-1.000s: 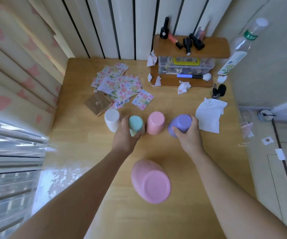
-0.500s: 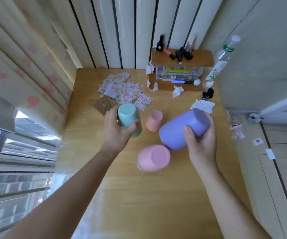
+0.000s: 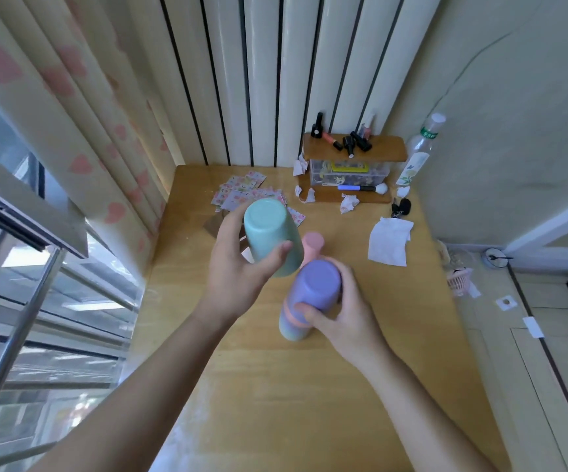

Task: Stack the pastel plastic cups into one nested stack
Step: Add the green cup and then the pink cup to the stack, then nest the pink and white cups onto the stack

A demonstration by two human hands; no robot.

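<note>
Over wooden table (image 3: 310, 386), purple cup (image 3: 313, 287) caps pastel stack.

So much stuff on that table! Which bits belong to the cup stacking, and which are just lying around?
Part of the job:
- teal cup, held in the left hand
- purple cup, set upside down over a pink one, under the right hand
- small pink cup behind them

Just lying about:
- sticker sheets
- white tissue
- keys
- makeup brush
- water bottle
</note>
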